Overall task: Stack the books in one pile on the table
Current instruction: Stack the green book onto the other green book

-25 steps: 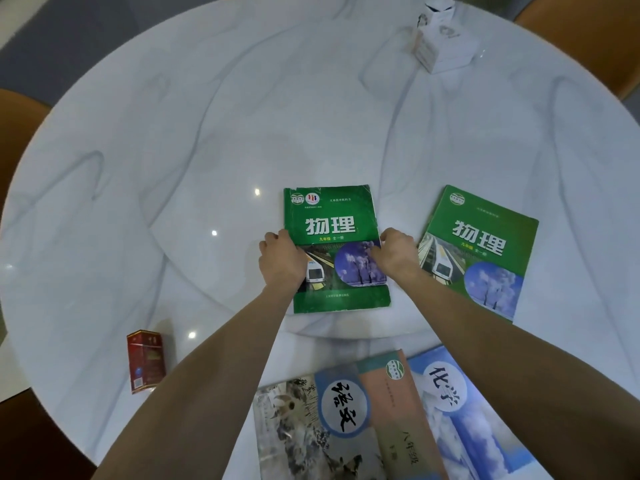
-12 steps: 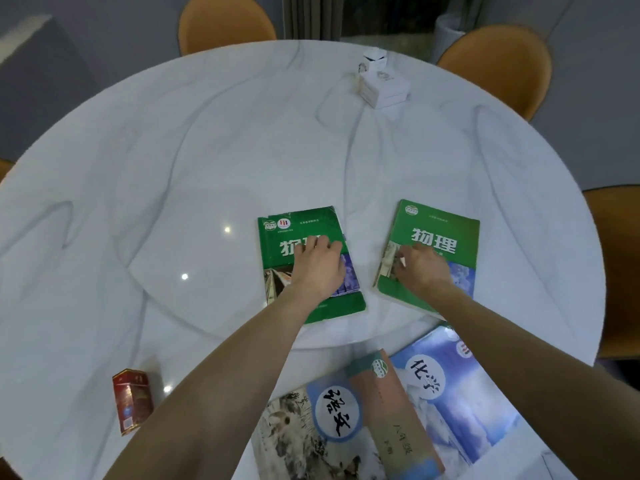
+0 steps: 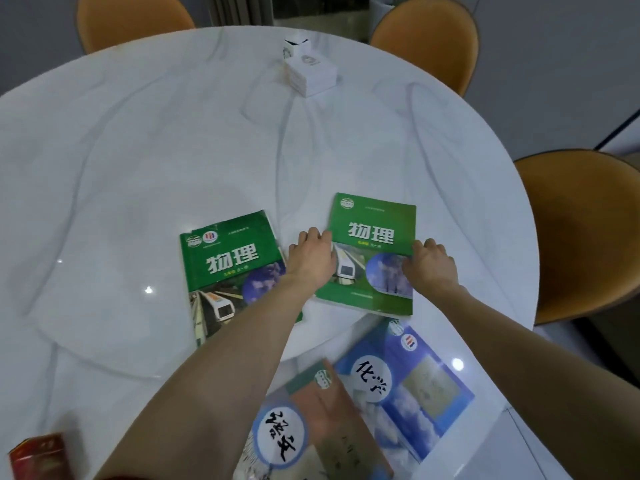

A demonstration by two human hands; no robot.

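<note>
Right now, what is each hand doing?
Left hand: gripping the left edge of the right green book.
Right hand: gripping the same book's right edge.
The other green book lies untouched.

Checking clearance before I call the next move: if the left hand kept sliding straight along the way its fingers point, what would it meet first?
The left hand points away from the person, at the right green book's left edge. Ahead lies bare table; the white box stands far off, roughly in line, though depth is unclear.
</note>
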